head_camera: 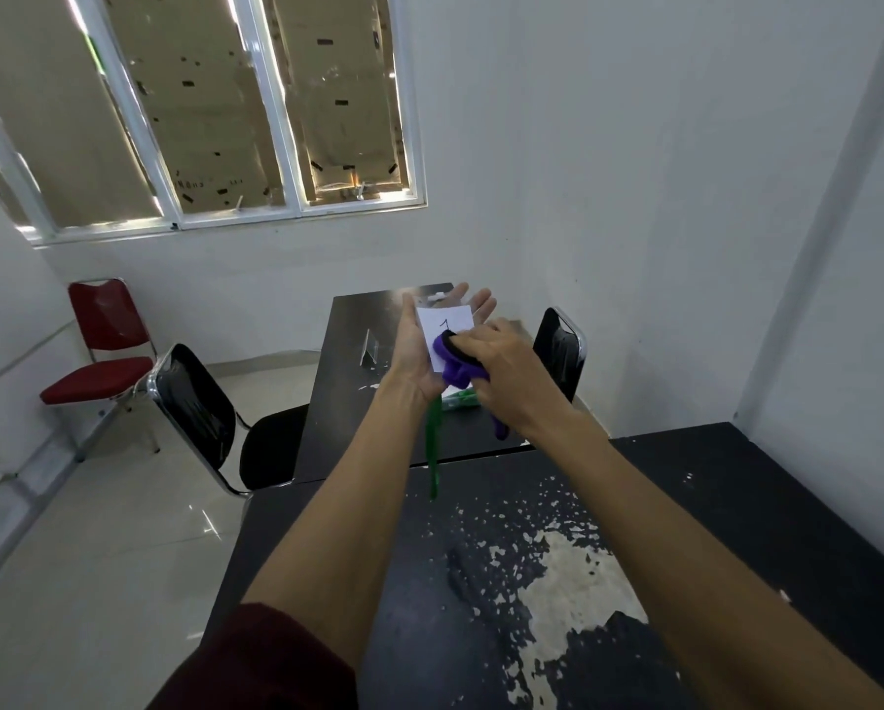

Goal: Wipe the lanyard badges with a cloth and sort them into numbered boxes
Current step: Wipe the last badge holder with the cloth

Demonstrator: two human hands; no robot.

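— Where do we have the badge [447, 320]?

— Straight ahead at twelve o'clock, held up in the air over the tables. It lies flat on our left hand [412, 351], which is palm up with the fingers stretched out straight, not curled round the card. We can read a handwritten "1" on its white face.

— And our right hand [506, 371]?

— Just at three o'clock of the badge, its fingers bunched round the purple cloth [460, 374] and pressing it onto the card's lower edge. A tail of the cloth hangs down under the wrist.

— The strap?

— The green lanyard [435, 453] drops from beneath our left palm toward six o'clock and dangles above the near table [711, 504], whose black top is badly flaked to a pale patch. We cannot tell whether its end touches the surface.

— What else do we see?

— A second dark table [347, 392] butts up beyond the near one. On it, under our hands, lies something green; we cannot make out what. A black chair [194, 397] stands at nine o'clock of that table, another black chair [558, 345] at three o'clock, and a red chair [96, 381] sits by the wall at ten o'clock, below the window [199, 120].
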